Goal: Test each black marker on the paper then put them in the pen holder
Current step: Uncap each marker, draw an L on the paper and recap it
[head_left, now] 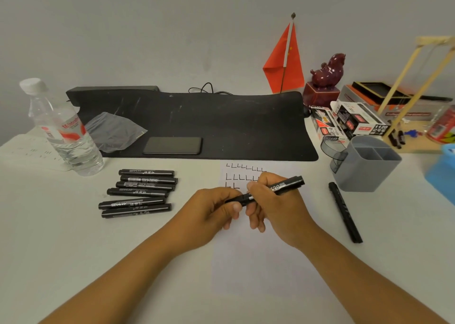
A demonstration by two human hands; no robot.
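Both hands meet above the paper [258, 262] mid-counter: right hand [275, 203] fingers closed around the marker [283, 187] barrel, left hand [214, 208] fingers pinching its cap end, likely uncapping or recapping. The pen holder [366, 168] waits empty near the counter's right edge.

I am reading "1120" on the white marker box [380, 127], rows of handwritten "L" marks on the paper [246, 170], and "120" on the held marker [278, 187].
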